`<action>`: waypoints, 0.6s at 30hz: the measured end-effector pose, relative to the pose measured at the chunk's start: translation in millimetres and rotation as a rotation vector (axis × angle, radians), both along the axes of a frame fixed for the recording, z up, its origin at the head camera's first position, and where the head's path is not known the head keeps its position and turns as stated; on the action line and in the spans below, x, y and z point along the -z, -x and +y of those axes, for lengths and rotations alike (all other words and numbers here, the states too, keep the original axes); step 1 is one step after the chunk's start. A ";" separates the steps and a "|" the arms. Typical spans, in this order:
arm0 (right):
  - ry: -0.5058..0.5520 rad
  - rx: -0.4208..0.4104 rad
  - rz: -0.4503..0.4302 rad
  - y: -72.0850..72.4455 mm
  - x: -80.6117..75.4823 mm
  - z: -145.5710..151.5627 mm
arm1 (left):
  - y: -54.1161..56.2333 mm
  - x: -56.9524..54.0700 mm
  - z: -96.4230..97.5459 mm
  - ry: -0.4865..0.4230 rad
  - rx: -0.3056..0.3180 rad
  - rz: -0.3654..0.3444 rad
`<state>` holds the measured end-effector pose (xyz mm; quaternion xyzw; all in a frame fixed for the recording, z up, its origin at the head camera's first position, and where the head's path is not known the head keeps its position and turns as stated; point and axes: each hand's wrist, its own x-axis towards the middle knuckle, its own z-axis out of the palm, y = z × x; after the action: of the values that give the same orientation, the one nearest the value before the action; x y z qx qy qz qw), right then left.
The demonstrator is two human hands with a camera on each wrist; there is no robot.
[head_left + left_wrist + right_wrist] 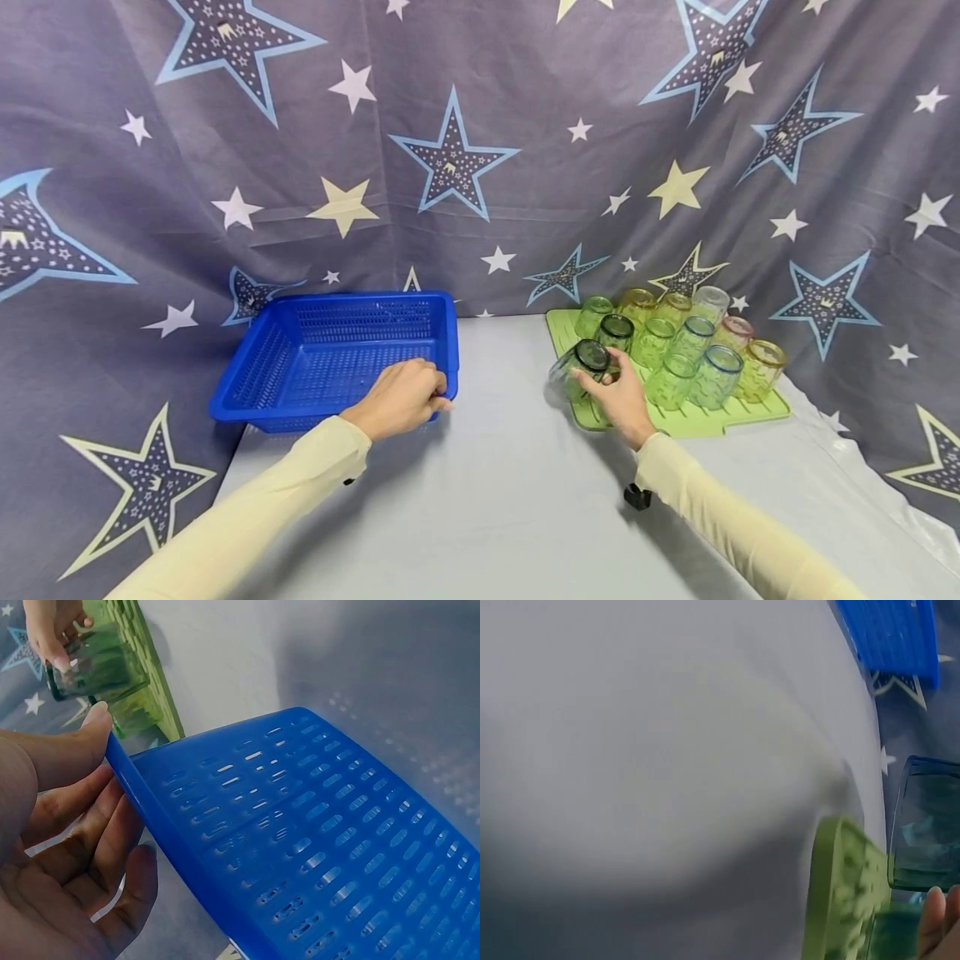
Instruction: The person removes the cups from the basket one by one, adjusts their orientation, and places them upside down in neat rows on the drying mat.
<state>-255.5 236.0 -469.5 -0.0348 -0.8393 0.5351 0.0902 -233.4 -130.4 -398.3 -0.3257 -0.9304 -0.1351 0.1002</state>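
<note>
My left hand point(403, 398) pinches the rim of a blue plastic basket point(307, 817) at its right side, thumb above and fingers curled below. In my right hand point(624, 402) is a dark grey-green drinking glass point(590, 357), tilted with its base toward me, over the left front edge of a green drying mat point(697, 427). The right wrist view catches only fingertips point(932, 919) by this glass. Just behind it stands another dark glass point(617, 327), upside down. Several more glasses in green, blue, amber and pink, among them a blue-rimmed glass point(717, 375), stand upside down on the mat.
Between basket and mat runs the white tabletop point(495, 467). A grey curtain point(495, 67) with stars hangs close behind both. The basket has slotted walls, and its inside shows only bare blue plastic.
</note>
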 end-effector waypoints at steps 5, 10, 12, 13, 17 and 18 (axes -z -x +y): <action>-0.038 0.021 -0.019 -5.6 -0.4 23.7 | 0.1 -0.1 -0.1 -0.007 -0.006 -0.010; -0.042 0.027 -0.015 -10.9 0.6 41.6 | 0.2 0.5 -1.6 -0.006 -0.023 -0.031; -0.058 0.032 -0.007 -12.3 1.5 47.0 | 0.4 0.6 -1.8 -0.006 -0.024 -0.033; -0.071 0.035 -0.003 -12.5 2.0 49.4 | 0.4 0.5 -1.6 -0.006 -0.023 -0.032; -0.134 0.052 0.000 -12.6 4.6 57.5 | 0.4 0.1 -0.7 -0.012 -0.016 -0.032; -0.148 0.054 0.001 -12.5 5.0 59.0 | 0.3 0.0 -0.4 -0.013 -0.014 -0.032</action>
<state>-243.0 295.0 -474.4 -0.0505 -0.8752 0.4690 0.1073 -233.7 -130.8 -398.3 -0.3161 -0.9333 -0.1456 0.0884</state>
